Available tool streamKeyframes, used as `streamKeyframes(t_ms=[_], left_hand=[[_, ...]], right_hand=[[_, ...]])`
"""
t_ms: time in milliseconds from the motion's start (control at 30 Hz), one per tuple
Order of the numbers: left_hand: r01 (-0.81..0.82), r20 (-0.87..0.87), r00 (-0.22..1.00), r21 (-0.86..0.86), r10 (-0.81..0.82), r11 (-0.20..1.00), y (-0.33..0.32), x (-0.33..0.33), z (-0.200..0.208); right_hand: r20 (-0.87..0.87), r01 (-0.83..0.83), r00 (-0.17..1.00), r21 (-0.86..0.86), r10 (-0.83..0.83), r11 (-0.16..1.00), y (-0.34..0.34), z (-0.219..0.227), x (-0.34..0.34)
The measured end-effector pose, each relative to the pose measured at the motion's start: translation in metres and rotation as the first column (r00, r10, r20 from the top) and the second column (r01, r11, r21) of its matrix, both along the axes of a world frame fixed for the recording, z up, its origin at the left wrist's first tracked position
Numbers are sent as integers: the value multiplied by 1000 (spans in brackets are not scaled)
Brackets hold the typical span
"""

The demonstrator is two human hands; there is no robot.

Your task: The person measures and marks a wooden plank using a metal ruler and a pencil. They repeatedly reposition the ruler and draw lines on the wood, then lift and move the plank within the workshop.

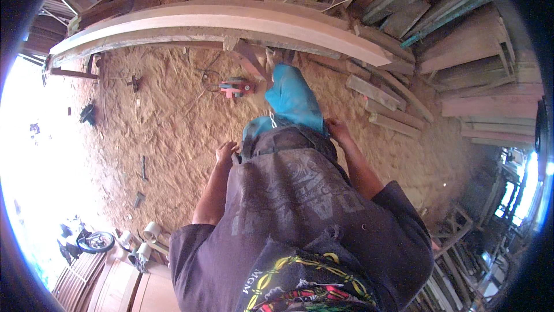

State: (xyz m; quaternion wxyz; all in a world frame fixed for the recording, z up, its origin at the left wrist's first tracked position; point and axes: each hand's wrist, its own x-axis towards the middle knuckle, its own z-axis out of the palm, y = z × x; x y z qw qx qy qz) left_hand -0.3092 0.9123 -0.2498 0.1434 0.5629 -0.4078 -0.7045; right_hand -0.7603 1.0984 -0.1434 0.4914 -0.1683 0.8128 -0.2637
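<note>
My left hand (227, 151) hangs beside my left hip, next to the hem of my dark shirt (277, 179). Its fingers are loosely bent and apart, and I see nothing held in it. On the other side, my right hand (337, 129) hangs against the blue trousers (297, 98), its fingers loose and partly hidden at the cloth. One leg is stretched forward, the foot close to a long wooden beam (190, 21) on supports. On the sawdust floor, left of that leg, lies a red corded power tool (235, 87), apart from both hands.
Short wood offcuts (376, 92) lie on the right, and stacked boards (485, 107) line that side. A wooden brace (247, 58) stands under the beam. The tool's cord (202, 84) loops over the sawdust. Small dark tools (143, 167) lie left, with a wheel (96, 241) lower left.
</note>
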Motion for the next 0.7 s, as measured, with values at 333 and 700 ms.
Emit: streamKeyframes(t_ms=[333, 700], left_hand=[[37, -71, 997, 52, -34, 998, 20, -29, -56], [-316, -21, 941, 296, 337, 902, -4, -189, 43]], right_hand=[[-129, 127, 979, -216, -158, 968, 11, 44, -85], [-130, -184, 982, -459, 139, 869, -94, 134, -251]])
